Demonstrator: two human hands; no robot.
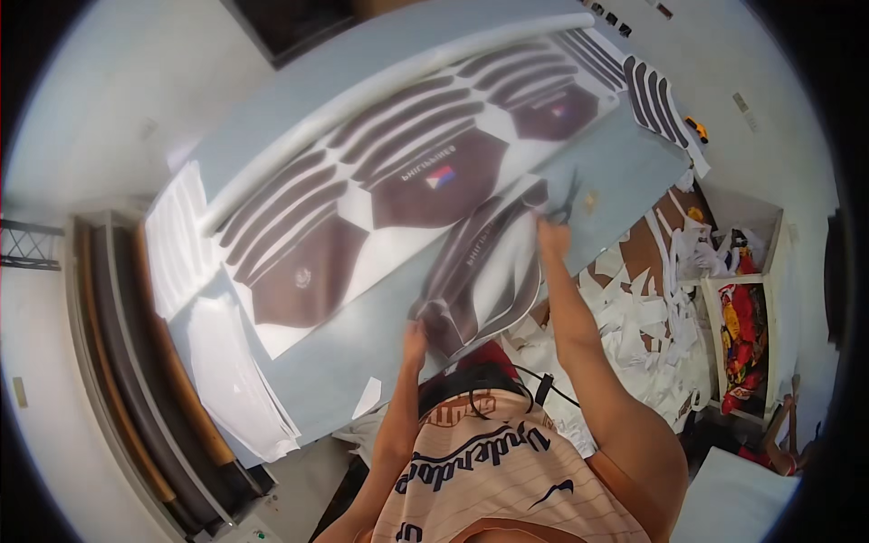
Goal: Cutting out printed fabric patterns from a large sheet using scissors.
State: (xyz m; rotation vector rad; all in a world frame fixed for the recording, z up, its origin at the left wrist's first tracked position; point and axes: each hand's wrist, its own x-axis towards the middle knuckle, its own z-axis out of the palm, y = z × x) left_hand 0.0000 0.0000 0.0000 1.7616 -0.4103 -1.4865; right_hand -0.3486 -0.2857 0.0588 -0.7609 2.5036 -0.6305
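Note:
A maroon printed sheet piece [489, 244] with white areas is bent and partly lifted over the table's near edge. My left hand [414, 342] pinches its near left corner. At its far right end my right hand [554, 237] is closed around dark scissors [570, 201], whose blades point away from me over the table; they look slightly blurred. Beyond the piece lies a long white sheet [362, 214] printed with maroon panels and curved strips, one panel bearing a small coloured flag [440, 176]. My fingers partly hide the scissors' handles.
A long white roll [398, 90] lies along the far side of the blue-grey table [335, 362]. White sheets [226, 371] hang over its left end, beside upright rolls [118, 344]. White scraps [625, 353] cover the floor at right, near a shelf [742, 335]. Another person's arm [780, 439] shows lower right.

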